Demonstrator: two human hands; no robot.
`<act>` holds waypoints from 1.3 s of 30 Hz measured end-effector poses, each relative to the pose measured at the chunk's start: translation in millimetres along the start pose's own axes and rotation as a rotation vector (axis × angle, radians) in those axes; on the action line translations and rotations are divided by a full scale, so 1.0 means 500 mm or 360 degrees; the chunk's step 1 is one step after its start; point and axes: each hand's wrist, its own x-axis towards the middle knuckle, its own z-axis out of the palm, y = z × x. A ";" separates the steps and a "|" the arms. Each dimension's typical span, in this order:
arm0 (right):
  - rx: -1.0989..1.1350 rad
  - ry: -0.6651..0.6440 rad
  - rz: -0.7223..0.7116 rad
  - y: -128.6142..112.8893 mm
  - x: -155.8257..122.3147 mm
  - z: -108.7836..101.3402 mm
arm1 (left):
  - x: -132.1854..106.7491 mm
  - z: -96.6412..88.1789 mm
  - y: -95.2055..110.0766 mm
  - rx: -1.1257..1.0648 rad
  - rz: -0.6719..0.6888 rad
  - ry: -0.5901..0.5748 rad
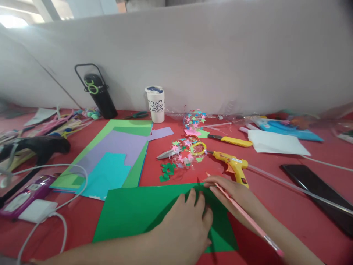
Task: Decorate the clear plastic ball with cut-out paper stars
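Note:
A green sheet of paper [129, 209] lies on the red table in front of me. My left hand [183, 224] rests on it with fingers stretched out, holding nothing. At the sheet's far right edge, my right hand [231, 191] grips a pink pencil [246, 216]; the pencil slants, its eraser end toward me. Small green paper cut-outs [167, 171] sit just beyond the sheet. Scissors with yellow handles [199, 148] lie among clear plastic filled with star confetti [183, 156]. A yellow glue gun [231, 163] is just past my right hand.
Coloured paper sheets [93, 147] are stacked at left, with a cyan piece [110, 175] on top. Behind stand a black bottle [102, 97] and a white cup [156, 105]. A white cable [64, 224] trails at left; a black phone [317, 195] and yellow cutter [235, 141] lie right.

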 end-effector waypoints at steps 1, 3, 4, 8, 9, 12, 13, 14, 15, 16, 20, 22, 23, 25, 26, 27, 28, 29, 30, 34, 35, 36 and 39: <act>0.0000 0.0020 -0.0018 0.003 0.000 0.003 | -0.001 0.000 -0.001 0.0010 0.0011 0.0018; 0.0009 0.0044 -0.0044 0.004 0.001 0.005 | -0.001 0.002 -0.001 0.0027 0.0021 0.0047; 0.0013 0.0047 -0.0045 0.002 0.001 0.005 | 0.000 0.004 0.000 0.0033 0.0019 0.0057; 0.0032 0.0025 -0.0031 -0.006 0.000 -0.001 | 0.004 -0.005 -0.003 -0.0011 0.0019 0.0058; 0.0034 0.0016 -0.0036 -0.006 -0.001 -0.002 | 0.003 -0.014 -0.010 -0.0040 0.0032 0.0012; 0.0019 0.0010 -0.0052 -0.005 -0.006 -0.002 | -0.016 -0.055 -0.058 -0.0084 -0.0096 -0.0308; 0.0001 0.0018 -0.0055 -0.004 -0.008 -0.002 | -0.028 -0.068 -0.082 -0.0048 -0.0367 -0.0364; -0.0026 0.0018 -0.0058 -0.004 -0.010 -0.001 | -0.042 -0.078 -0.109 -0.0021 -0.0743 -0.0361; -0.0059 0.0012 -0.0066 -0.004 -0.012 -0.001 | -0.059 -0.083 -0.137 0.0027 -0.1038 -0.0345; -0.0091 0.0002 -0.0085 -0.004 -0.014 -0.001 | -0.077 -0.085 -0.164 0.0139 -0.1255 -0.0264; -0.0125 -0.0041 -0.0194 -0.005 -0.016 -0.002 | -0.139 -0.057 -0.237 0.0444 -0.1551 -0.0257; -0.0118 -0.0030 -0.0220 -0.005 -0.015 -0.004 | -0.155 -0.042 -0.249 0.0428 -0.1482 -0.0297; -0.0122 -0.0023 -0.0224 -0.005 -0.014 -0.004 | -0.158 -0.038 -0.249 0.0414 -0.1431 -0.0307; -0.0138 -0.0009 -0.0249 -0.003 -0.012 -0.005 | -0.157 -0.039 -0.246 0.0394 -0.1336 -0.0313; -0.0141 -0.0006 -0.0260 -0.003 -0.011 -0.005 | -0.155 -0.043 -0.242 0.0391 -0.1304 -0.0316; -0.0139 -0.0007 -0.0269 -0.002 -0.011 -0.005 | -0.151 -0.049 -0.238 0.0404 -0.1288 -0.0299; -0.0136 -0.0006 -0.0273 -0.001 -0.010 -0.005 | -0.148 -0.058 -0.233 0.0447 -0.1303 -0.0239; -0.0131 -0.0015 -0.0270 -0.001 -0.010 -0.006 | -0.145 -0.067 -0.227 0.0516 -0.1331 -0.0143; -0.0124 -0.0021 -0.0254 -0.002 -0.009 -0.007 | -0.142 -0.076 -0.220 0.0626 -0.1364 0.0033; -0.0104 -0.0065 -0.0210 -0.011 -0.009 -0.015 | -0.139 -0.103 -0.173 0.0903 -0.0847 0.0585; -0.0108 -0.0086 -0.0216 -0.014 -0.009 -0.017 | -0.139 -0.103 -0.156 0.0875 -0.0583 0.0600; -0.0117 -0.0107 -0.0223 -0.016 -0.009 -0.019 | -0.139 -0.102 -0.138 0.0811 -0.0336 0.0535; -0.0163 -0.0111 -0.0238 -0.018 -0.009 -0.019 | -0.135 -0.084 -0.081 0.0539 0.0024 0.0257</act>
